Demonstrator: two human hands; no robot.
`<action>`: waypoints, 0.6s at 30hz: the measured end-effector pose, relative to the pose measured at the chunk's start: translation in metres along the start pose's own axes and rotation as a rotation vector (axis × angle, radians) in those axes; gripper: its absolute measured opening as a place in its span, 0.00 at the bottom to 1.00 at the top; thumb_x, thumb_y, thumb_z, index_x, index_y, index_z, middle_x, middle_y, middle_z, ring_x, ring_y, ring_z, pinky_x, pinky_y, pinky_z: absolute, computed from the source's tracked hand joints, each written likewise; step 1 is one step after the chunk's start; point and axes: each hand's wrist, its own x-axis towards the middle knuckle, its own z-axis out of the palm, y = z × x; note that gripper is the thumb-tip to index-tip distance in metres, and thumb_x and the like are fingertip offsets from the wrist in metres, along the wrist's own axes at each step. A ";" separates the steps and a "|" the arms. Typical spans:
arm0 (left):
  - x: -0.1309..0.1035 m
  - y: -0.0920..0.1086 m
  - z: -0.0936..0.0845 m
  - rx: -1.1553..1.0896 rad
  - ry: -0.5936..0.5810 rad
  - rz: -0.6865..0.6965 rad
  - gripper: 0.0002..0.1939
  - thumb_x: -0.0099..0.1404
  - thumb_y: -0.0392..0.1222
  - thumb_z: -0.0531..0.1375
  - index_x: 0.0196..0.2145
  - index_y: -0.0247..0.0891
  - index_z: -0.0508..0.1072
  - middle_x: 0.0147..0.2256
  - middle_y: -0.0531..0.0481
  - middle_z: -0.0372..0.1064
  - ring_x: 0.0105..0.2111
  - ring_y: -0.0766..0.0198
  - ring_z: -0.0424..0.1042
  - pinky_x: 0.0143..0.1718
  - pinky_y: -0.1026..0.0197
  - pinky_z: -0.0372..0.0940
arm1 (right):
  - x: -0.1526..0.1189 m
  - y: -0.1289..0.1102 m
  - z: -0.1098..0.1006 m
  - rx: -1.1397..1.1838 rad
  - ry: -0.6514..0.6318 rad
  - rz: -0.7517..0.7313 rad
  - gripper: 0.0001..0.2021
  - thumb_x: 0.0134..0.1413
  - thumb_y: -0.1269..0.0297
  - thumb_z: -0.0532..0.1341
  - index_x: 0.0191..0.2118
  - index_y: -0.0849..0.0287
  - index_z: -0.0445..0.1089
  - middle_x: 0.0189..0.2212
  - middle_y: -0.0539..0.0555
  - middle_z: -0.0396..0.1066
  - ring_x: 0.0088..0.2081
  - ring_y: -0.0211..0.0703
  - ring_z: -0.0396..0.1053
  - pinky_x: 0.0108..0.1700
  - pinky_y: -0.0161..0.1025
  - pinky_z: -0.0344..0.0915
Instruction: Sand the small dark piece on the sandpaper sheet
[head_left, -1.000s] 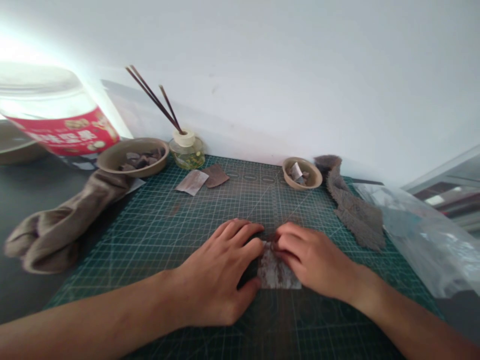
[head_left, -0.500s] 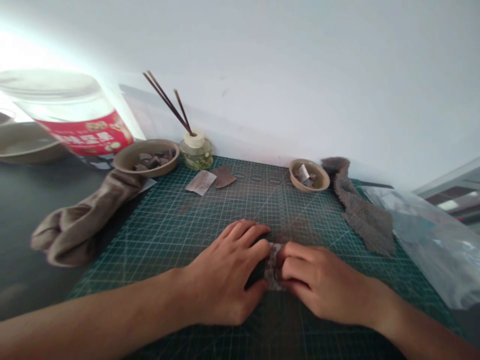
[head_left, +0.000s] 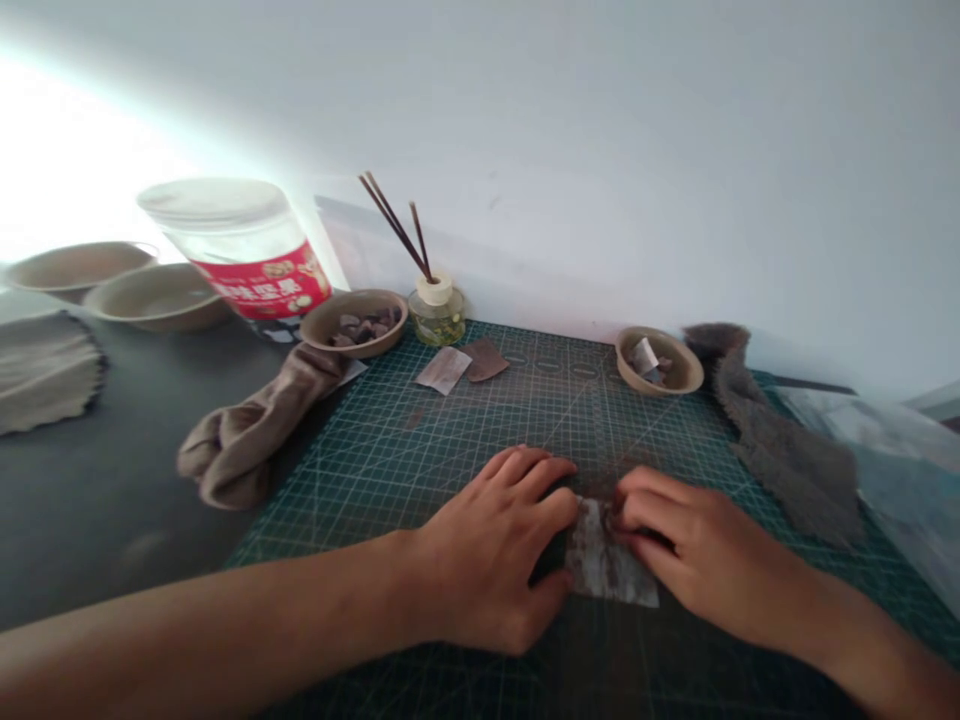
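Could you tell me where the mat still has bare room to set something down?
The cutting mat is bare between the sock, paper scraps and left hand. It is crowded around both hands and along the wall.

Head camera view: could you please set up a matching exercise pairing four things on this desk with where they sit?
1. mottled grey-brown paper piece
2. glass reed diffuser bottle
3. small tan bowl
4. rolled beige cloth

A. at the green cutting mat's left edge
B. between both hands
C. far right on the mat
D. far edge, beside the bigger bowl of scraps

1-B, 2-D, 3-C, 4-A
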 end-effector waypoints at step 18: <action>0.000 -0.001 0.001 -0.010 -0.006 0.001 0.18 0.60 0.46 0.62 0.47 0.41 0.69 0.63 0.43 0.59 0.63 0.44 0.56 0.65 0.37 0.51 | -0.003 -0.005 -0.008 -0.021 -0.067 -0.001 0.06 0.63 0.73 0.59 0.36 0.55 0.68 0.39 0.49 0.70 0.37 0.40 0.70 0.39 0.38 0.64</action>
